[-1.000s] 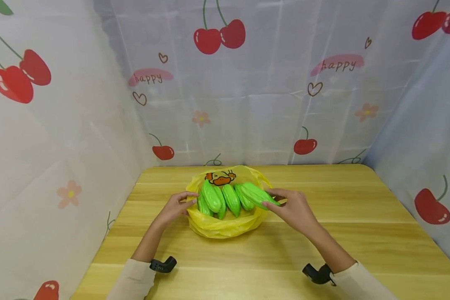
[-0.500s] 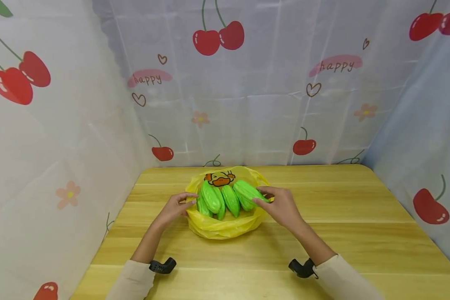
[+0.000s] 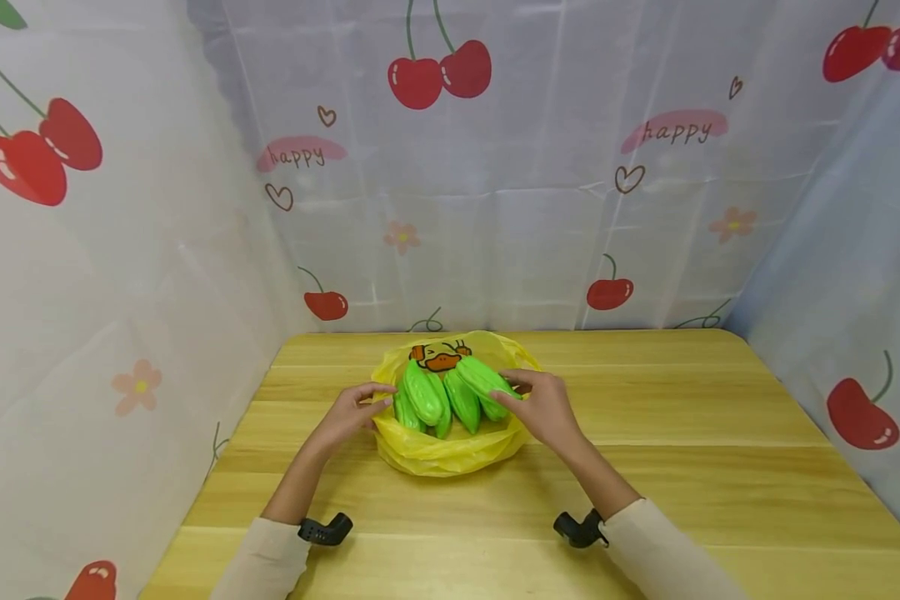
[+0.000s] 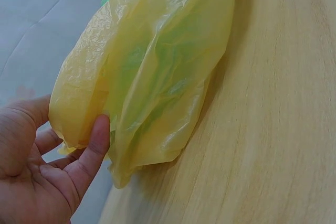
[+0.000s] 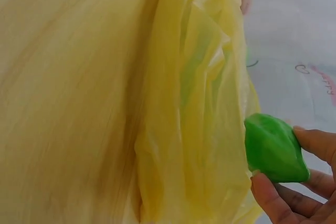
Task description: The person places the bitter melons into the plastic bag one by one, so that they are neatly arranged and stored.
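Observation:
A yellow plastic bag [image 3: 442, 457] with a duck face printed inside stands wide-mouthed on the table. Several shiny green, ridged bitter melons [image 3: 423, 395] lie in it. My left hand [image 3: 351, 414] pinches the bag's left rim; in the left wrist view, its fingers lie on both sides of the yellow film. With thumb and fingers, my right hand [image 3: 543, 406] grips one end of another bitter melon [image 3: 483, 378], which slants over the others at the bag's right side. In the right wrist view, only that melon's held end [image 5: 275, 150] shows above the rim.
The light wooden table [image 3: 690, 467] extends on both sides of the bag and in front of it. White curtains [image 3: 495, 250] with cherry prints hang behind and at both sides. A black wrist mount [image 3: 581, 529] sits on the right forearm, another [image 3: 326, 530] on the left.
My right hand has moved left with the bitter melon, bringing it from the bag's right rim further over the other melons. My left hand has stayed at the left rim.

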{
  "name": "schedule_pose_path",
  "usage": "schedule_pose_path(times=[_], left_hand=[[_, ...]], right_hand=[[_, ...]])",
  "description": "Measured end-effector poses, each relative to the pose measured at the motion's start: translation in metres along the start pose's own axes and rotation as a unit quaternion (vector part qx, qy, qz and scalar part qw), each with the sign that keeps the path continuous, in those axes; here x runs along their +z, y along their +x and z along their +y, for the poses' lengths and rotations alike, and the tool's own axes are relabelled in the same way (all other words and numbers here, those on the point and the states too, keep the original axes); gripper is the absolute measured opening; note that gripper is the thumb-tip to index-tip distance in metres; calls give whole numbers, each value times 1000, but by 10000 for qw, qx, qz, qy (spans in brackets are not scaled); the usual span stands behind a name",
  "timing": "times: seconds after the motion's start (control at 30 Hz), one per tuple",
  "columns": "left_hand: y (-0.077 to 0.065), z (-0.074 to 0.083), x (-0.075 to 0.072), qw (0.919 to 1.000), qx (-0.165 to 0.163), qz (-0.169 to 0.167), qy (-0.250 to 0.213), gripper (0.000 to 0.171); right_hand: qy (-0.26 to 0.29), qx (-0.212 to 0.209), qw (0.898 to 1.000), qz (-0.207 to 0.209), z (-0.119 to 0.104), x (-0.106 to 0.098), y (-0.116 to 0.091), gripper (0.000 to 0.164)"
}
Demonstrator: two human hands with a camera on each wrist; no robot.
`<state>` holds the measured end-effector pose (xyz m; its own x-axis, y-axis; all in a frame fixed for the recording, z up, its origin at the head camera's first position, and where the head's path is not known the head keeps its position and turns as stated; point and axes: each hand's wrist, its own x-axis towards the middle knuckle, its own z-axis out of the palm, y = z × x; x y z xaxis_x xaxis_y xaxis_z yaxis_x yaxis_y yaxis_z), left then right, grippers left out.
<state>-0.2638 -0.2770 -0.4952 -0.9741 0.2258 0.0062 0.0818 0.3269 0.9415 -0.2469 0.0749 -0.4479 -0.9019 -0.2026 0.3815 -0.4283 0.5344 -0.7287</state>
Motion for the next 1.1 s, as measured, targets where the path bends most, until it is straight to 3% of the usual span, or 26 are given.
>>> schedule_pose_path(times=[0.2, 0.6, 1.1], left_hand=[[-1, 1, 1, 10000, -4, -71, -20, 34], [-2, 2, 0, 10000, -42, -19, 18, 33], [-2, 4, 0, 9999, -108, -61, -87, 35]], right_hand=[[172, 299, 9993, 173, 4, 12, 3, 41], [-39, 545, 9974, 474, 1, 27, 12, 38], [-570, 727, 9950, 385, -3, 39, 19, 41]])
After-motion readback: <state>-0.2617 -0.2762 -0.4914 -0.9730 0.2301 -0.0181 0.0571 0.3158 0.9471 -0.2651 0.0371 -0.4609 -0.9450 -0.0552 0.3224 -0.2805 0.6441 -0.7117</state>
